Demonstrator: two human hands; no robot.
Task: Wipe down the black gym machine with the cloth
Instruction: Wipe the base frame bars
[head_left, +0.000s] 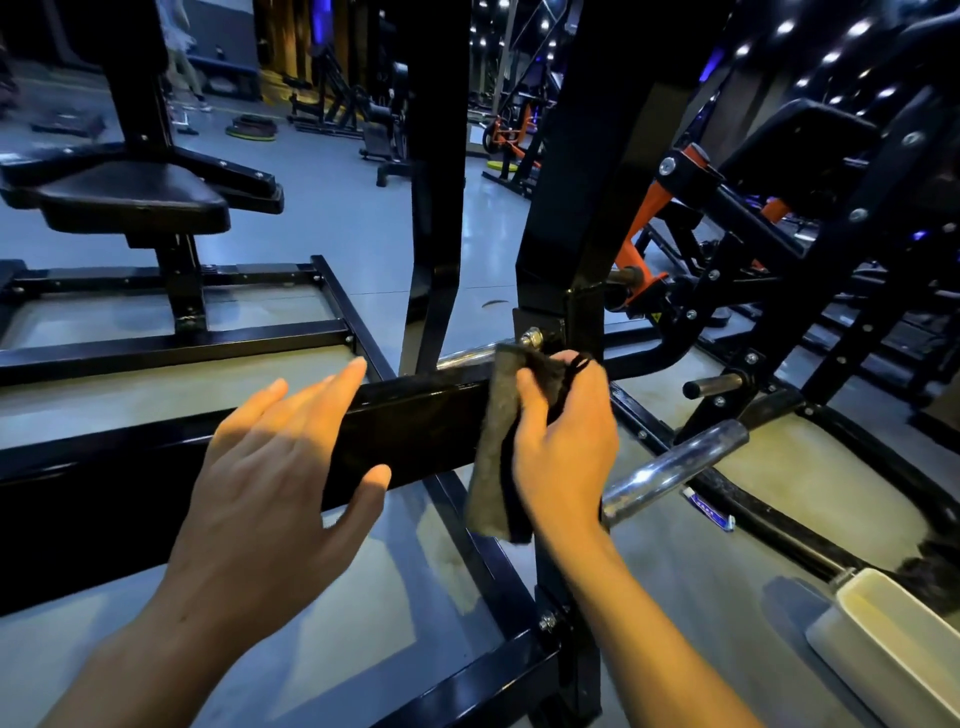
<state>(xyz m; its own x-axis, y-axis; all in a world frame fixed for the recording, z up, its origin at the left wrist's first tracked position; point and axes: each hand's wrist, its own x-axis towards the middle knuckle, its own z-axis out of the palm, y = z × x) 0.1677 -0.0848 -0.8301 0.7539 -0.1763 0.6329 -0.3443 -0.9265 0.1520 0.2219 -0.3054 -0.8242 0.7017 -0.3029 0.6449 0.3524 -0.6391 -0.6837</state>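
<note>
Left hand (270, 467): fingers spread flat, loose, by the black bar (415, 421).
Right hand (563, 441): fingers curled, gripping grey cloth (493, 452) on the bar.
Room: gym, shiny grey floor (337, 218).

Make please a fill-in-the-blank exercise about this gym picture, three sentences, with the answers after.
1. The grey cloth is held by the ____ hand.
2. The left hand lies with straight fingers on the black ____ of the machine.
3. Just right of the right hand, a shiny ____ peg sticks out toward the camera.

Missing words: right; bar; chrome
</note>
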